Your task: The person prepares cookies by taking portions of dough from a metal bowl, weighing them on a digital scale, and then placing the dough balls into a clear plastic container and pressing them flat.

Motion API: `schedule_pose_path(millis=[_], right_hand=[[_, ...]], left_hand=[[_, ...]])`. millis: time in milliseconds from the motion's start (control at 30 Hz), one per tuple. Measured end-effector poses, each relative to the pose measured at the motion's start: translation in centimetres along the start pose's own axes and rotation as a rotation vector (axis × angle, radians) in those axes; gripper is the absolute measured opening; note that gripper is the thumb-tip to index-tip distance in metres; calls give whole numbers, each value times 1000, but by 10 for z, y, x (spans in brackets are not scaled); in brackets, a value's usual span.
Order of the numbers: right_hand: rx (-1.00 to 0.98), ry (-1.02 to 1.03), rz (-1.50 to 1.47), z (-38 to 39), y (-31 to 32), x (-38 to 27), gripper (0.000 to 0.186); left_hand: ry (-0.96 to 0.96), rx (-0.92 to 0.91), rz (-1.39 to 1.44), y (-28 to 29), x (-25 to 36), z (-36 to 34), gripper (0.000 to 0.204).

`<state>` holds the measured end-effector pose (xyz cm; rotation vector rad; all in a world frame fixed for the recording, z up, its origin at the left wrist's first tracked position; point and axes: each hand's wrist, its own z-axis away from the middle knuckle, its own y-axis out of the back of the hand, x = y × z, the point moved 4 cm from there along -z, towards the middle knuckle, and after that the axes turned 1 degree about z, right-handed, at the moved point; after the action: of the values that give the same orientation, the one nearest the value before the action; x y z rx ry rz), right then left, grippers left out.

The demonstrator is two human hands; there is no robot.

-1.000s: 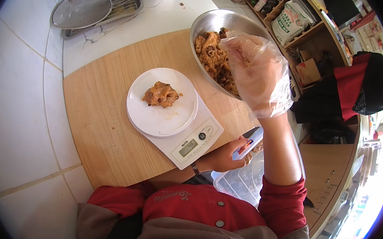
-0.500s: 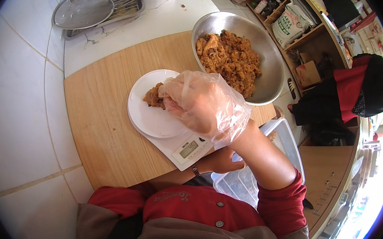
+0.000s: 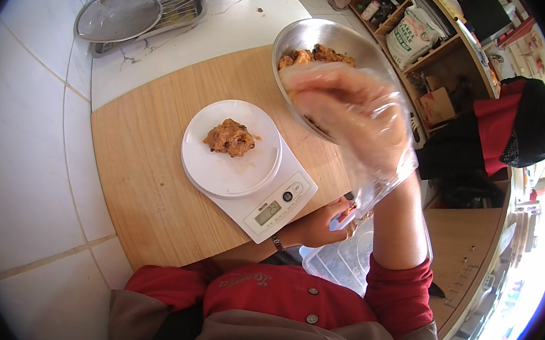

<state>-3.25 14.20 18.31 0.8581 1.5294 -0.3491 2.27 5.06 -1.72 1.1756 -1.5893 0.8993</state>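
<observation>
A white digital kitchen scale (image 3: 297, 184) stands on the wooden board. On its round plate lies a clump of orange-brown, chunky food mixture (image 3: 230, 138). My right hand (image 3: 349, 109), in a clear plastic glove, is over the near side of a steel mixing bowl (image 3: 387, 83), fingers stretched left and nothing visible in them. The bowl holds more of the same mixture, partly hidden by that hand. My bare left hand (image 3: 322, 226) reaches across below the scale, its fingers curled at the rim of a clear plastic container (image 3: 342, 260), which my right forearm partly covers.
The wooden board (image 3: 138, 152) lies on a marble-patterned counter beside a tiled wall (image 3: 28, 142). A mesh strainer (image 3: 118, 17) rests on a metal tray at the far left. Shelves with a white sack (image 3: 415, 37) stand beyond the bowl; another person (image 3: 477, 129) is at the right.
My right hand has let go of the clump on the scale plate and moved right, over the bowl. The clump stays on the plate. My left hand is nearly in the same place.
</observation>
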Motion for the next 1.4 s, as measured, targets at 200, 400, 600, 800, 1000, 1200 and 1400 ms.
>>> schedule_pose_path(millis=[200,400,600,800,1000,1200,1400], right_hand=[[248,52,473,-1,45,7,19],[313,76,673,-3,44,16,14],[214,334,948,-2,32,15,16],[244,116,760,2,23,1,17],[61,482,706,11,-30,-10,23],[-282,451,1008,19,-90,-1,24],[-154,290,602,4,-60,16,22]], left_hand=[[-8,7,-8,2,14,-4,22],[5,9,-3,1,8,-2,22],[-39,36,-41,1,11,-3,24],[-17,42,25,3,16,-3,26],[-66,59,128,-10,-3,0,31],[-54,19,141,-18,-29,3,33],[-44,16,157,-22,-38,8,35]])
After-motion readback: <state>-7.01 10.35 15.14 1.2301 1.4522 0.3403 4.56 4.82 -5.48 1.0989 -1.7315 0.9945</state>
